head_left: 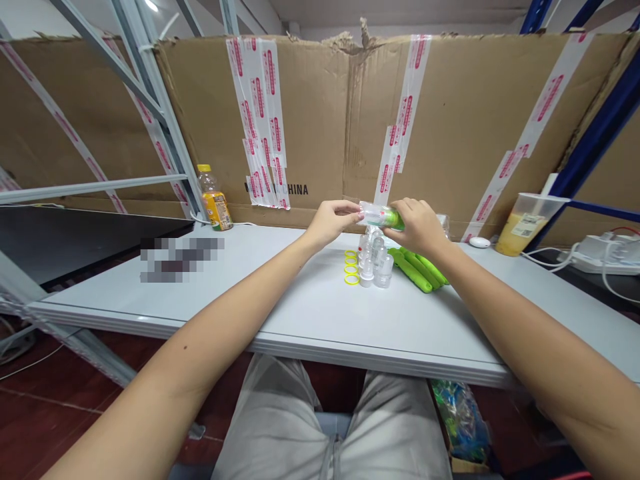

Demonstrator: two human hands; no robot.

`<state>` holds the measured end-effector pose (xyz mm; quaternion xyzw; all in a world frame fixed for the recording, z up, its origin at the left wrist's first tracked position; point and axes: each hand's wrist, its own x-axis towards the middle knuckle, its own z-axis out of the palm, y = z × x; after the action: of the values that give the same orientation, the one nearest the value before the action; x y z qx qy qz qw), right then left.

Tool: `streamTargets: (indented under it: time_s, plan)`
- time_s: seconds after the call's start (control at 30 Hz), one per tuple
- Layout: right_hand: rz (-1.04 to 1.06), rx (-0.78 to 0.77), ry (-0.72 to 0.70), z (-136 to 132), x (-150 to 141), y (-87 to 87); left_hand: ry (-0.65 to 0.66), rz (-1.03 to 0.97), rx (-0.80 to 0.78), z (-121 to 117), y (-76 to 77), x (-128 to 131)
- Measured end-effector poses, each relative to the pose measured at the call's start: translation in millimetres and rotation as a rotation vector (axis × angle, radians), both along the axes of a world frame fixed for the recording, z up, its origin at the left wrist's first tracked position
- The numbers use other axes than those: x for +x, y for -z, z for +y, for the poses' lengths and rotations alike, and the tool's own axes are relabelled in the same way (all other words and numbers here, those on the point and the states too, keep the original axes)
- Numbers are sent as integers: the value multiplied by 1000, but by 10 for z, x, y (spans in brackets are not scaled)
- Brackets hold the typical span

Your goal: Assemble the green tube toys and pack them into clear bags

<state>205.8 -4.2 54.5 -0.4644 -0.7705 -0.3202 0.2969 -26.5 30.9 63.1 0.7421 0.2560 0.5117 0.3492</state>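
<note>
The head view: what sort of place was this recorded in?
Probably a makeshift workstation in a workshop or storeroom: a taped cardboard screen behind the white table, blue metal framing, and small clear containers grouped on the tabletop.

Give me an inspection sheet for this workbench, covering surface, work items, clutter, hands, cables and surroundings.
Surface: pale tabletop, no spills seen; left patch pixelated, unreadable.
Work items: yellow rings in a column beside small clear containers; bright green pieces on their right.
Clutter: yellow-capped bottle, cup of yellow drink.
Hands: left hand and right hand hold opposite ends of a clear tube, green at the right end.
Cables: white, loose near the right-hand power strip.
Surroundings: taped cardboard behind, metal frames both sides.
</note>
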Motion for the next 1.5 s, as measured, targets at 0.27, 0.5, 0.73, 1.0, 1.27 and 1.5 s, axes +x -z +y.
streamTargets:
  time_s: [0.27,0.5,0.73,1.0,1.27,1.5]
  plan:
    - [108,15,29,-64,-59,-102,39,-114,-16,-42,-26,28]
    - [265,-25,126,-264,-273,-242,105,-260,41,-188,-113,115]
    - [487,-278,-107,-493,-532,-217,-8,-285,62,-186,-191,121]
    - [1038,-556,-486,-402,-580,-249,18,-239,21,-240,-165,119]
    - [1334,-635,-581,-305,-485,-215,78,-204,-104,-342,-98,182]
    - [1330,-623,-530,-328,-498,-212,45,-244,-162,-334,-83,193]
